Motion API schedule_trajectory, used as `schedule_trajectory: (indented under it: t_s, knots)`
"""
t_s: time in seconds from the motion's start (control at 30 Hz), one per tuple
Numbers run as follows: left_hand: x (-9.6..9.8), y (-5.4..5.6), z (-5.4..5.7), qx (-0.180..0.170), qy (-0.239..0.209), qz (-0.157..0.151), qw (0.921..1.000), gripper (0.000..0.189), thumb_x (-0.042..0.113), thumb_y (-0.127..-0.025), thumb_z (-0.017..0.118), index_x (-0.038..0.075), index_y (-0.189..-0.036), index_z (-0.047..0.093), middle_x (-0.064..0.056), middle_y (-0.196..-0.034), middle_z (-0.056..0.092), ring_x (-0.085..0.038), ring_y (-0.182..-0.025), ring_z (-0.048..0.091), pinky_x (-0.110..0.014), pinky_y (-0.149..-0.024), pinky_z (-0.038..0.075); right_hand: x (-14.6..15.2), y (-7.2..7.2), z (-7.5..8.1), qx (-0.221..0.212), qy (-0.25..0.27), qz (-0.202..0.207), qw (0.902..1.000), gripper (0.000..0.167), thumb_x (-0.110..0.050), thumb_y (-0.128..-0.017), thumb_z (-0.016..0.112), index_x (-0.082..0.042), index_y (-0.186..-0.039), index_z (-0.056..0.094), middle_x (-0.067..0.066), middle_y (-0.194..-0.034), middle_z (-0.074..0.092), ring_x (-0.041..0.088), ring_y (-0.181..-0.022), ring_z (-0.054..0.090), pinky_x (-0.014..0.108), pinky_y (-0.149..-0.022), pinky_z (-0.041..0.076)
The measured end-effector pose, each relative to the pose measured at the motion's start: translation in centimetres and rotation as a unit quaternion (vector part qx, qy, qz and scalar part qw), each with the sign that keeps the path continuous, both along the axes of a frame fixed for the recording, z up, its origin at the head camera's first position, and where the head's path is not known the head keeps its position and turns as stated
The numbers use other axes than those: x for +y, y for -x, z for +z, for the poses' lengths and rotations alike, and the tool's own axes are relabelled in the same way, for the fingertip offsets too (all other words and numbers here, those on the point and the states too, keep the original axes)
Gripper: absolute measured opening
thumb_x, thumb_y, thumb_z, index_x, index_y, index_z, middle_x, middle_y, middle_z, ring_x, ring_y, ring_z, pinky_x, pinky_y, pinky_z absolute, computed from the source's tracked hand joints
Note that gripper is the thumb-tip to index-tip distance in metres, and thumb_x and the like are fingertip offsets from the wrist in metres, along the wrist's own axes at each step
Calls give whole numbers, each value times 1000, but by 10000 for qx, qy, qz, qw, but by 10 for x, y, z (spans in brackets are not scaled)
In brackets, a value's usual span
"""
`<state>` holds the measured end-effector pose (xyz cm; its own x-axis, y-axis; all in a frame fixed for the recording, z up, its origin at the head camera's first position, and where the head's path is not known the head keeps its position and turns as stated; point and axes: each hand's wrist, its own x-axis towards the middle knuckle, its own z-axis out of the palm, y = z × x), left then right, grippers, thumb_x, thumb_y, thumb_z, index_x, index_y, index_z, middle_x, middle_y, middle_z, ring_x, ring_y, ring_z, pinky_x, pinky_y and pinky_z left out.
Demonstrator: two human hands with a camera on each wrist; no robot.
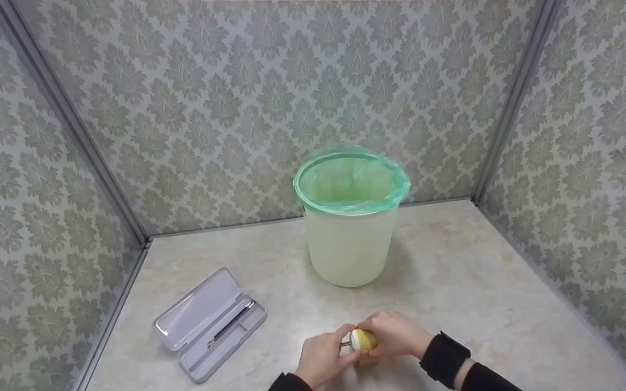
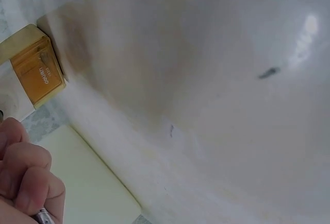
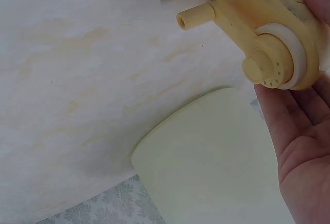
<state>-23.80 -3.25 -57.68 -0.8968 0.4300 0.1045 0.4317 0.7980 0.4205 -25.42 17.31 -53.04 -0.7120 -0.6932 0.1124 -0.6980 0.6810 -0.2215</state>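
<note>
My right hand [image 1: 397,334] holds a yellow and white crank pencil sharpener [image 1: 366,340] just above or on the table, thumb on one side and fingers on the other. Its crank [image 3: 234,28] shows in the right wrist view, with no finger on the handle. A translucent orange shavings drawer [image 2: 40,69] faces the left wrist camera. Curled fingers of my left hand [image 1: 321,353] grip a thin pencil [image 1: 345,344] against the sharpener's white front. The pencil's silvery end [image 2: 44,216] peeks out below that fist; its tip is hidden.
A pale bin [image 1: 351,247] with a green liner stands behind the hands. At the left lies an open grey pencil case [image 1: 199,310] with a dark pencil [image 1: 231,325] inside. Patterned wall panels [image 1: 269,108] enclose the marbled table [image 1: 481,282].
</note>
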Motion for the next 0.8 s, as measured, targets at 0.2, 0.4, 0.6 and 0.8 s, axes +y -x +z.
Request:
schedule_trajectory:
  t_s: [0.2,0.4,0.6,0.8]
  knots:
    - [-1,0,0,-49,-80,105,9999,52,64,-88,68,33,-130,64,13,-66,57,-5,-55,42,-25,-54,34,-1,0,1,18,-65,-11,10000,33,-41,-79,85,-15,-91,69,-9,-72,62,-3,-64,39,15,-57,31]
    - [-1,2,1,-113,-148,196,9996,57,67,-84,71,33,-130,65,8,-71,66,-5,-57,47,-27,-55,39,-3,1,1,44,-105,21,9999,36,-44,-79,85,-15,-93,69,-9,-73,63,-2,-64,41,16,-58,33]
    - [-1,3,2,-206,-86,183,9996,55,63,-85,72,32,-130,65,5,-75,69,-7,-60,53,-29,-57,42,-2,3,-1,5,-90,70,9999,38,-44,-79,86,-15,-98,71,-8,-75,66,-3,-65,42,16,-60,34]
    - [-2,3,1,-76,-46,109,9999,52,61,-86,72,32,-129,65,7,-73,67,-7,-59,52,-27,-56,39,2,4,-6,-31,93,63,9999,40,-39,-77,88,-14,-105,74,-5,-83,73,-3,-69,49,15,-63,39]
